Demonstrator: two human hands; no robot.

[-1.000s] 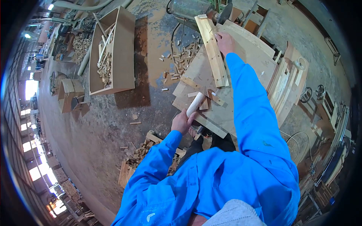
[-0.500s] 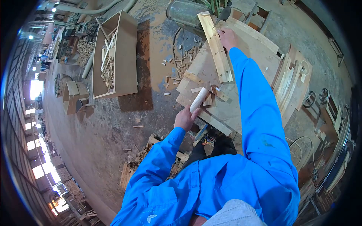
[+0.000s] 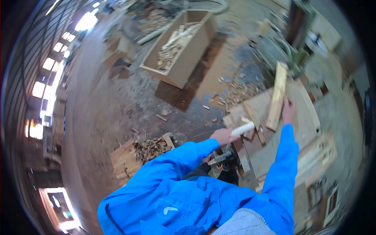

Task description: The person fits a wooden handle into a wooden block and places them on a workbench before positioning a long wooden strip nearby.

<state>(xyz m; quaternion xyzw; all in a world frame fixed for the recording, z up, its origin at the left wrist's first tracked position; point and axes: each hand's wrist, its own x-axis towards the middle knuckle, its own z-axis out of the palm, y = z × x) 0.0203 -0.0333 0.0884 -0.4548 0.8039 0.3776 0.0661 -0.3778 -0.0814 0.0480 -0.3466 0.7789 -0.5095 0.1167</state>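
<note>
My left hand (image 3: 222,136) is closed around one end of a pale, round wooden cylinder (image 3: 243,128), which points right over the worktable's near edge. My right hand (image 3: 289,111) is over the worktable (image 3: 301,113), close beside the right edge of a long wooden plank (image 3: 277,96). Blur hides how its fingers are set and whether anything is between them. The plank lies lengthwise, its far end near a green machine part. Short wood strips (image 3: 260,135) lie by the cylinder's far end.
A large open box (image 3: 188,66) of wood scraps stands on the floor ahead. Offcuts (image 3: 243,94) litter the floor beyond the worktable, with another heap (image 3: 150,149) to my left. Curved wooden pieces (image 3: 317,156) lie at the right. A green machine (image 3: 276,53) stands behind the table.
My view has swung left, so the table and box appear farther right. My right hand is nearer the plank's near end than before. My left hand still holds the cylinder, now more level.
</note>
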